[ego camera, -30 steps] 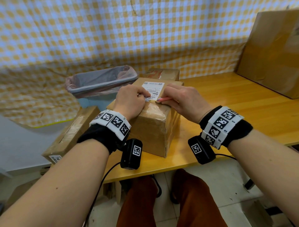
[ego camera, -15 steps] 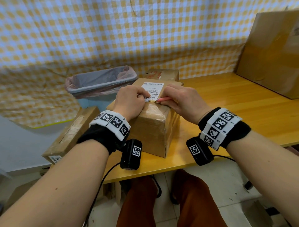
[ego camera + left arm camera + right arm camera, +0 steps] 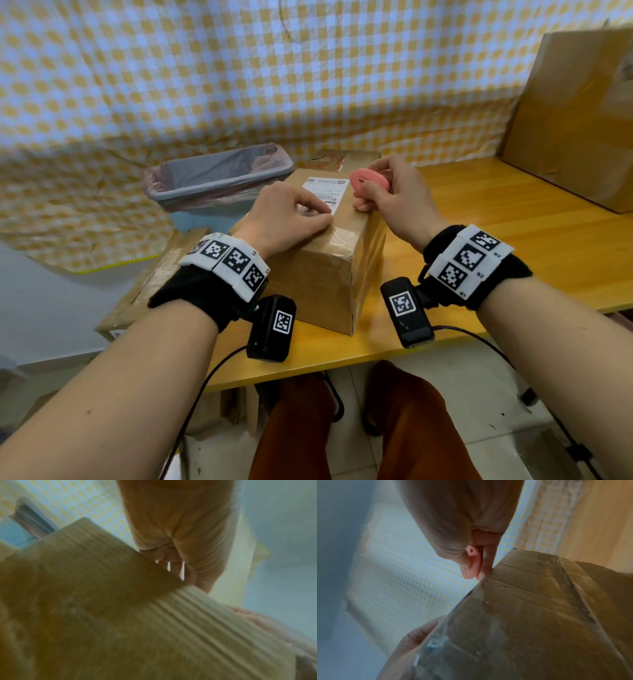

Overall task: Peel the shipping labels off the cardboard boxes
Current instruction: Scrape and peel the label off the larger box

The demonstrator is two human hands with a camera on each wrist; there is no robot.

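Right hand pinches pink tool — beside box corner.

Place: makeshift parcel-sorting corner.
Evidence: boxes on a wooden table, lined bin, checked cloth draped behind.

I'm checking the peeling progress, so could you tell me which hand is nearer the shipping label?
Left. The left hand rests on the shipping label's near corner; the right hand, holding a pink tool, is beside its right edge.
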